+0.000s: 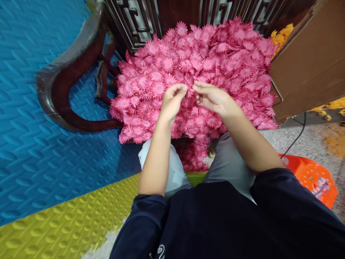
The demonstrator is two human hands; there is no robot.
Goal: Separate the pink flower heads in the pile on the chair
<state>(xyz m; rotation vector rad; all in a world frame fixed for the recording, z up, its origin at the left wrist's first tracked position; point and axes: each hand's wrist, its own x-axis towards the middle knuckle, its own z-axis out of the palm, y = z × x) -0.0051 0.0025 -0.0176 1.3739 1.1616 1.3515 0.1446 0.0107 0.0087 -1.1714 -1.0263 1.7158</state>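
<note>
A broad heap of pink artificial flowers point(167, 64) spreads in front of me, under both hands. My left hand point(174, 98) is over the middle of the heap, thumb and forefinger pinched at the tips; what they hold, if anything, is too small to make out. Just to its right, my right hand point(209, 96) has its thumb and forefinger close together and its other fingers curled, pointing toward the left fingertips. A small gap with pink petals behind it lies between the two hands. Any item in the right fingers cannot be told from the flowers.
A dark curved wooden armrest point(59, 82) stands at the left, over blue matting point(21, 144). Cardboard point(309, 61) rises at the right, near orange flowers point(283, 35). An orange plastic stool point(309, 176) is at the lower right. More pink flowers point(196, 154) lie below, between my knees.
</note>
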